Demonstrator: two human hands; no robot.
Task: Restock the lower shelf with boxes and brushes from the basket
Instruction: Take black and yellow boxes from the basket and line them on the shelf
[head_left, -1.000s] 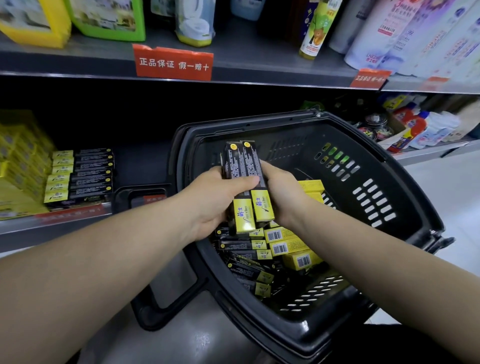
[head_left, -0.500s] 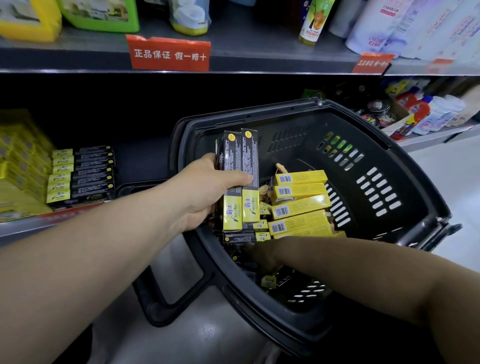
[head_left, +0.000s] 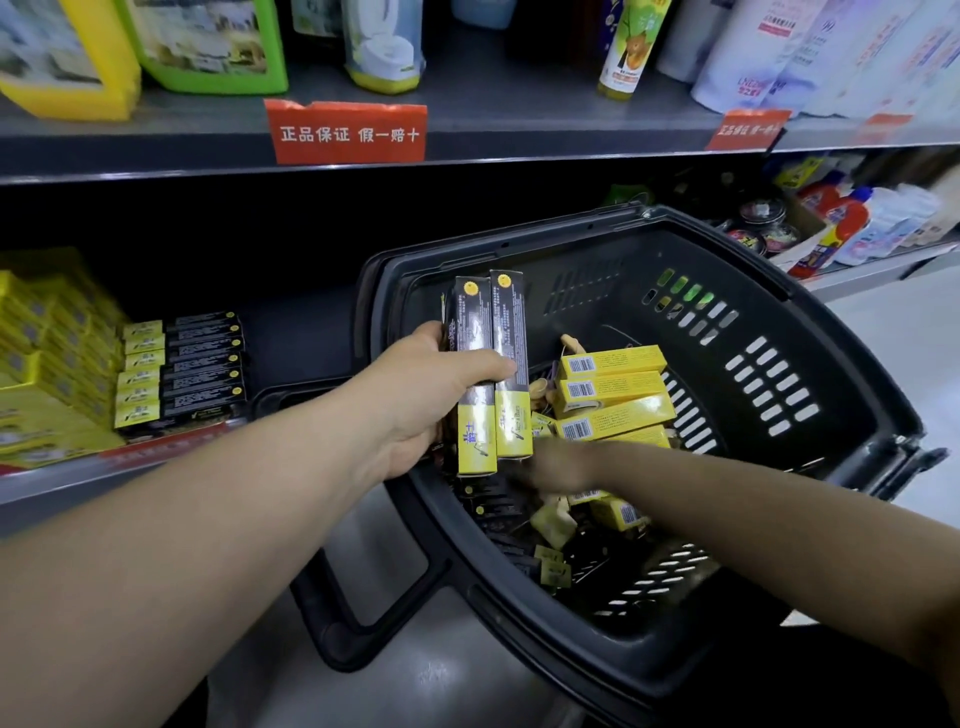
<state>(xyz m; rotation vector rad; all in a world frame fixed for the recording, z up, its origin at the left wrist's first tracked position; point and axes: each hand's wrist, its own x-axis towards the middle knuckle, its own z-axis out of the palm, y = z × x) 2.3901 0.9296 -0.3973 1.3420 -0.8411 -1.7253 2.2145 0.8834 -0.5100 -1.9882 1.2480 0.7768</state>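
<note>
Left hand (head_left: 415, 395) holds boxes (head_left: 491, 364) below red tag (head_left: 345, 132) reading 正品保证 假一赔十.

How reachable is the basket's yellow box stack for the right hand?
Probably yes: the right hand is inside the basket, right beside the yellow box stack, nothing visibly between.

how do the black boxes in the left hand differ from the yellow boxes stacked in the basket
Colour: the black boxes are black with a yellow lower end; the yellow boxes are yellow all over, with barcode labels showing.
Pose: the black boxes stand upright, gripped by the left hand; the yellow boxes lie on their sides, stacked in the basket.
Both are long, narrow cartons.
</note>
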